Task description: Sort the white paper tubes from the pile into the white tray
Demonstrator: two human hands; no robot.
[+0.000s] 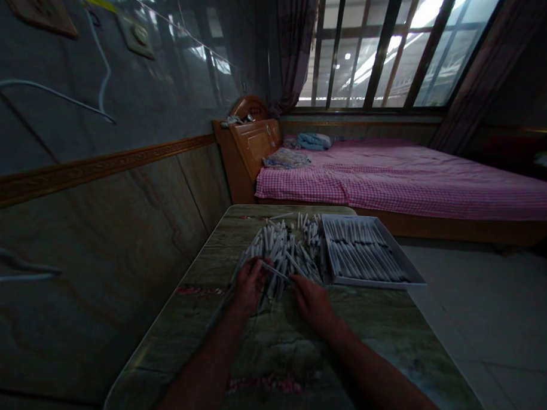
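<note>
Both of my hands are over the table, with a slim white pen-like stick (276,272) stretched between them. My left hand (250,282) is closed around its left end. At the other end, the fingers of my right hand (312,302) pinch it. Just beyond my hands lies a loose pile of similar white sticks (276,238), some with dark parts. To the right of the pile, a shallow white box (412,275) holds more of these sticks in two rows. The dim light hides their finer detail.
The table (268,360) has a green marbled top and rounded corners. Behind it stands a bed (391,179) with a pink checked cover and a wooden headboard (257,144). A tiled wall (165,225) with loose white cables (53,89) runs along the left.
</note>
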